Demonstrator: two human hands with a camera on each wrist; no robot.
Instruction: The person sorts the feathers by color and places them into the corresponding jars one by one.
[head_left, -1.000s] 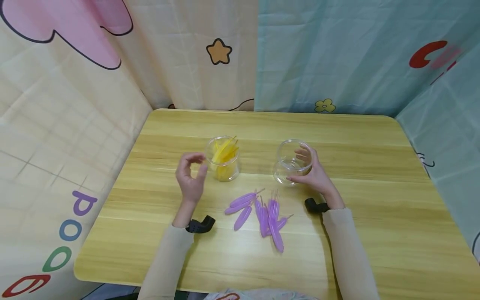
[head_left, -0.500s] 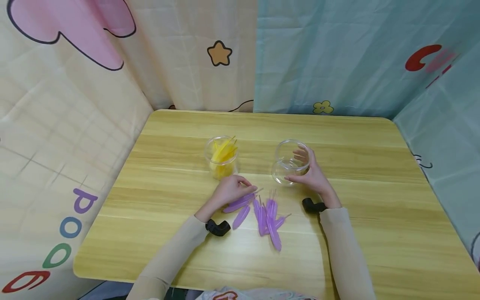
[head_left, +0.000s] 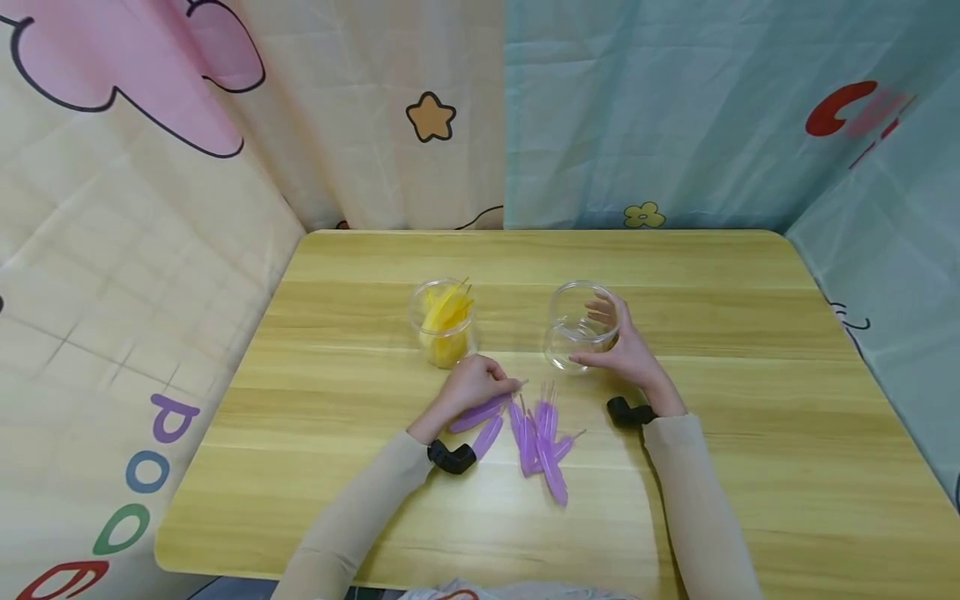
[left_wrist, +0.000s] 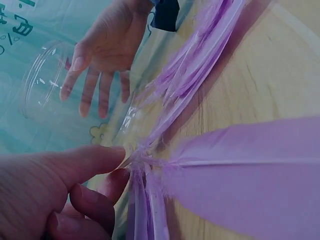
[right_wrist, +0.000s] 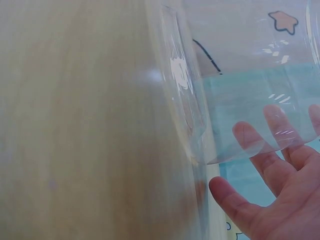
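My left hand (head_left: 471,385) pinches thumb and forefinger at the quill end of a purple feather (left_wrist: 250,165); its other fingers are curled. Crossing quills make it hard to tell how many it holds. More purple feathers (head_left: 551,454) lie loose on the table, just right of this hand. My right hand (head_left: 633,354) cups the right side of a clear jar (head_left: 564,337) that stands upright with nothing visible inside. Its thumb is at the jar's near side, and its fingers (right_wrist: 274,120) show through the transparent wall. The right thumb is outside the right wrist view.
A second clear jar (head_left: 420,333) with yellow feathers (head_left: 447,312) stands just beyond my left hand. Both jars are on the wood-grain table (head_left: 765,400). Printed curtains (head_left: 360,125) hang behind the table and along its sides.
My left hand has come from beside the yellow-feather jar down and right to the purple feathers, where it now pinches a quill. The right hand and its jar have stayed put.
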